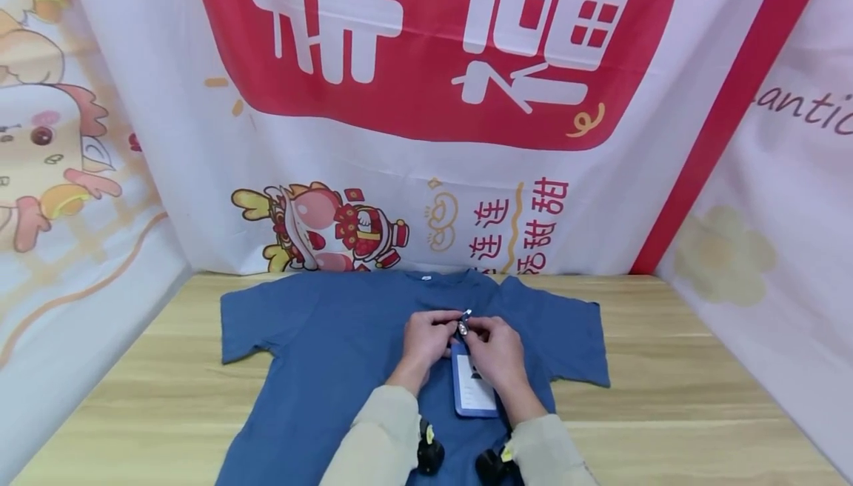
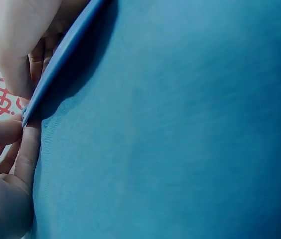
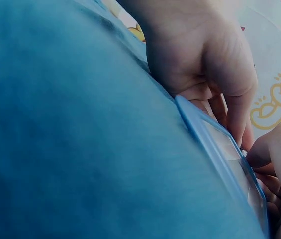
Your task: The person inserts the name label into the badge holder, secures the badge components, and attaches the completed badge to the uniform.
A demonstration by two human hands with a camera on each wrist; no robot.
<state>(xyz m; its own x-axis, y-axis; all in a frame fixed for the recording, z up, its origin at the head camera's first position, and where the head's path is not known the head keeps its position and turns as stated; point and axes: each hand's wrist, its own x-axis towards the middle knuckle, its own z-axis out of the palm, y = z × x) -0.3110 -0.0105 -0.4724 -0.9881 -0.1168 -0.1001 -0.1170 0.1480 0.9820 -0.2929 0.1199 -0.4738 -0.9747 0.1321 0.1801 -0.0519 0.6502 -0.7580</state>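
A blue short-sleeved T-shirt [image 1: 346,353] lies spread on the table, collar toward the back wall. On its chest rests a blue-framed ID badge holder [image 1: 474,386] with a white card inside and a shiny metal clip [image 1: 463,325] at its top. My left hand [image 1: 426,341] pinches the shirt cloth right beside the clip. From the other side my right hand [image 1: 498,353] grips the clip between thumb and index finger, partly covering the badge. The badge holder [image 3: 225,149] appears edge-on close over the cloth in the right wrist view. Fingers hide where the clip meets the shirt.
The wooden table [image 1: 666,367] extends past both sleeves. Behind it hangs a white cloth backdrop [image 1: 373,145] with a red printed panel, and printed cloth walls stand at left and right. A black wrist camera [image 1: 429,453] sits at the left cuff.
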